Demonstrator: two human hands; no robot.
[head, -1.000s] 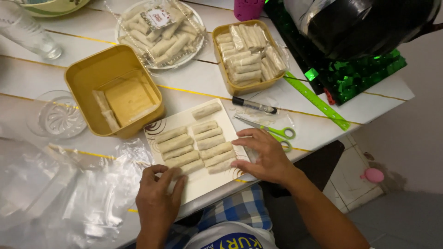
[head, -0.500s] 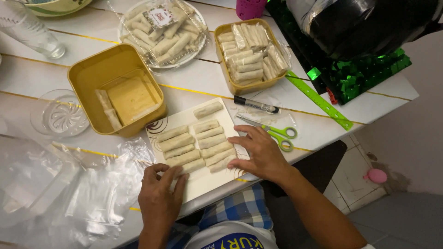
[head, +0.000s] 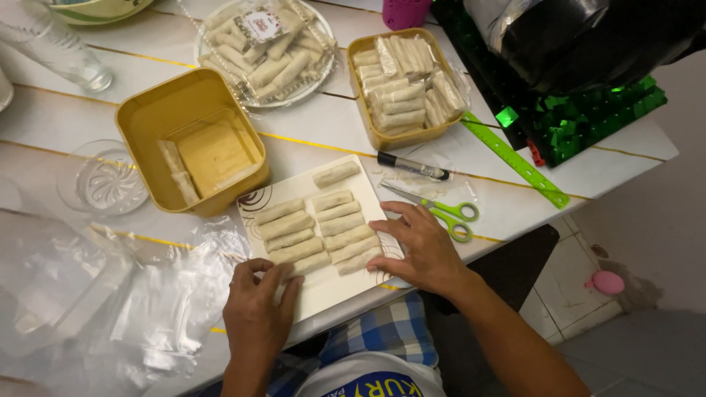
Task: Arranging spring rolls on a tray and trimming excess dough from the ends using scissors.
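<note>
A white rectangular plate lies at the table's near edge with two rows of pale rolled pastries on it. My left hand rests flat on the plate's near left corner, fingertips touching the lowest roll of the left row. My right hand lies on the plate's right edge, fingers spread against the ends of the right row. Neither hand holds anything. One roll lies apart at the plate's far end.
A yellow tub holding two rolls stands left of the plate. A second yellow tub and a round wrapped tray are full of rolls. Green scissors, a marker, a green ruler, a glass dish and clear plastic bags lie around.
Both hands have shifted slightly along the plate's near edge, my right hand pressing closer to the right row. The rolls lie as before.
</note>
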